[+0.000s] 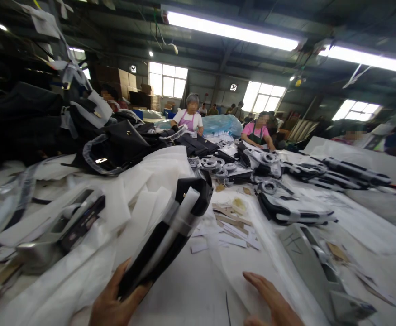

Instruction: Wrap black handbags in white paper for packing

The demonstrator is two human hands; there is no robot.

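My left hand (114,303) is at the bottom edge, fingers closed round the lower end of a long black strap (165,240) that is partly wrapped in white foam. The strap rises up and away from me and ends in a black loop (198,192). My right hand (272,301) lies at the bottom right with fingers stretched out flat, holding nothing, over the white table (201,290). Paper slips (230,231) lie just beyond both hands.
White foam sheets (143,190) pile up on the left, with black bags (116,145) behind them. More wrapped black straps (293,213) and bag parts cover the middle and right. A grey flat piece (306,262) lies at right. Other people (193,118) work at the far end.
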